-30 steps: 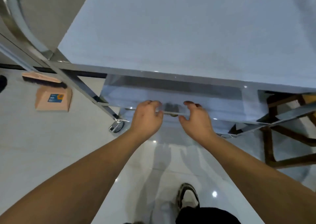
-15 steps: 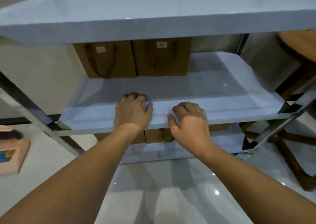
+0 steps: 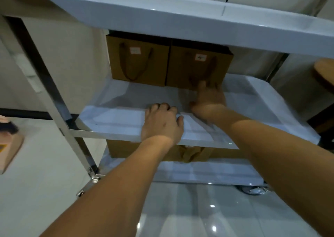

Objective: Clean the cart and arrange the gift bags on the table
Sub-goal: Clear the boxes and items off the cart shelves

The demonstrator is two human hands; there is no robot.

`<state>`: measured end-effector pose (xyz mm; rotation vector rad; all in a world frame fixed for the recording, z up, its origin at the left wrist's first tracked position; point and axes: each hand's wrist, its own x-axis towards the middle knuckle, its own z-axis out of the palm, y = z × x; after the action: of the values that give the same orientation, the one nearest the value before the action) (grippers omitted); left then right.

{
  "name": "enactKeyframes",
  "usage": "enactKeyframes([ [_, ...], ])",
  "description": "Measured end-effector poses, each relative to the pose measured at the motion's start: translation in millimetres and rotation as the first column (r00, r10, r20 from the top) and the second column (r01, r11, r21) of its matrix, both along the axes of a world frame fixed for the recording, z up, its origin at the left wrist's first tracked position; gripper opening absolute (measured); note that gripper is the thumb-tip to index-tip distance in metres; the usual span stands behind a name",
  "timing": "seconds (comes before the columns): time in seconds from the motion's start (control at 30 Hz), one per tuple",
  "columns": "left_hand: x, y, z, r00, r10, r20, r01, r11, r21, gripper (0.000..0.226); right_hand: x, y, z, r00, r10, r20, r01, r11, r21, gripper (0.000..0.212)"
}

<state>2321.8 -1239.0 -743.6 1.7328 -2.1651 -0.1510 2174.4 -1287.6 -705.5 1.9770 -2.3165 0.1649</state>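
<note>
right hand (image 3: 209, 99) advanced to brown gift bag (image 3: 198, 68).

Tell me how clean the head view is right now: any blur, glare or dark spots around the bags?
Head view: the right hand is motion-blurred as it reaches toward the right gift bag; the left hand is sharper. The bags sit in dim shadow under the top shelf, labels barely legible. Glare spots dot the floor. Wide-angle bending curves the shelves.
</note>
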Motion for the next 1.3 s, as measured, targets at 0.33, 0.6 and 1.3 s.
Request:
enactKeyframes([
  [0.33,0,4,4,0.999,0.008,-0.032,-0.006,0.999,0.045,0.041,-5,14,3,0.977,0.205,-0.053,-0.210,0.969,-0.130,0.067],
  [0.6,1,-1,2,0.998,-0.010,-0.067,0.010,1.000,-0.004,0.039,2,5,-15,0.919,0.000,0.394,0.034,0.996,-0.079,0.039],
  [1.3,-59,2,32,-0.127,0.556,-0.821,-0.107,0.816,0.569,0.046,-25,113,25,0.953,0.180,0.243,-0.169,0.983,-0.066,0.045],
])
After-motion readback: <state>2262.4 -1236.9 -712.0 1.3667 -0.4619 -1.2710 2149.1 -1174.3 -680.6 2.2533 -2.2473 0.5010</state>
